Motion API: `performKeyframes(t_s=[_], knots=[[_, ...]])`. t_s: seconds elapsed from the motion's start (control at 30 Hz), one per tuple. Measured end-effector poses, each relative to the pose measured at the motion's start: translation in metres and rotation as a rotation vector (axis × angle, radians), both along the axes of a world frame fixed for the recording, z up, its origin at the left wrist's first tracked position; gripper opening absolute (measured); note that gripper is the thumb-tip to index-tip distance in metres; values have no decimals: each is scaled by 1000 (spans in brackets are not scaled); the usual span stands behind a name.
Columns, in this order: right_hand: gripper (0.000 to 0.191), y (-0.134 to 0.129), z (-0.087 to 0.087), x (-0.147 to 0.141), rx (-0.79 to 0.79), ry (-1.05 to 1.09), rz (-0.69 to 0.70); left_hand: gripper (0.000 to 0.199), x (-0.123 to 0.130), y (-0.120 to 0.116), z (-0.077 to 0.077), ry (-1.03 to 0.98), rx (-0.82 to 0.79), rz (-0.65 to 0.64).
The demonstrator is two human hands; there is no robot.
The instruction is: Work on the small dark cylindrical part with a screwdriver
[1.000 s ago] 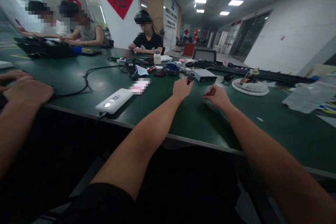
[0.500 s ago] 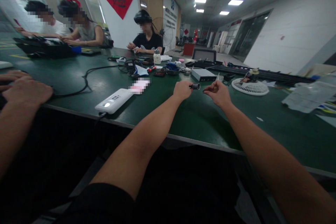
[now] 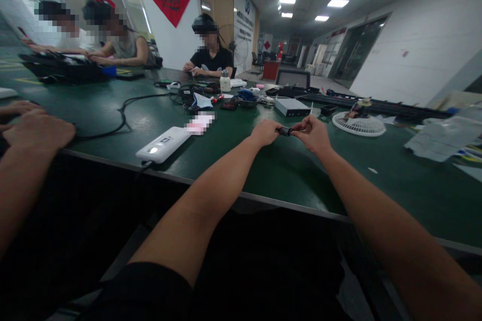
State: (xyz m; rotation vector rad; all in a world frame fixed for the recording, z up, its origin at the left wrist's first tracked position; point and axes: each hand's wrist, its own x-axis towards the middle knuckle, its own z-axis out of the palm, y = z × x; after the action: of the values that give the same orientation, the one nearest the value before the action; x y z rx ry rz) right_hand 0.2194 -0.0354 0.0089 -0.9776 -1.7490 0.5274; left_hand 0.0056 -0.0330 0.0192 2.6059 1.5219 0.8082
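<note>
My left hand (image 3: pixel 265 133) is closed around a short dark cylinder (image 3: pixel 285 131), whose end sticks out to the right. The fingertips of my right hand (image 3: pixel 315 134) are pinched at that end of the cylinder. Whatever small piece they hold there is mostly hidden by the fingers. A thin pale stick (image 3: pixel 311 109) points up from the fingers of my right hand. Both hands are above the green table (image 3: pixel 278 175).
To the left lies a white power bank (image 3: pixel 164 145) with a cable. A white fan grille (image 3: pixel 359 124) and a grey box (image 3: pixel 292 107) are farther back. Another person's hand (image 3: pixel 39 128) rests at the far left. Clutter and plastic bags (image 3: pixel 439 138) lie around.
The cylinder in my left hand has turned and moved down, so its open end no longer faces me. It now meets the right fingertips, which were apart from it.
</note>
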Motion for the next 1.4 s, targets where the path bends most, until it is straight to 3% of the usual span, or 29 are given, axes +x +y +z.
performKeyframes(t_s=[0.43, 0.67, 0.97, 1.2, 1.4], knots=[[48, -3, 1, -1, 8, -73, -40, 34, 0, 2, -1, 28, -28, -93], [36, -3, 0, 0, 37, -49, -72, 32, 0, 5, -3, 33, -15, -41], [36, -3, -1, -1, 117, 22, -40, 26, 2, 3, -2, 51, -15, -2], [35, 1, -4, 2, 111, 36, -20, 25, 1, 6, -4, 24, -24, -87], [31, -7, 2, -1, 122, -2, -85, 25, 2, 4, -3, 25, -14, -97]])
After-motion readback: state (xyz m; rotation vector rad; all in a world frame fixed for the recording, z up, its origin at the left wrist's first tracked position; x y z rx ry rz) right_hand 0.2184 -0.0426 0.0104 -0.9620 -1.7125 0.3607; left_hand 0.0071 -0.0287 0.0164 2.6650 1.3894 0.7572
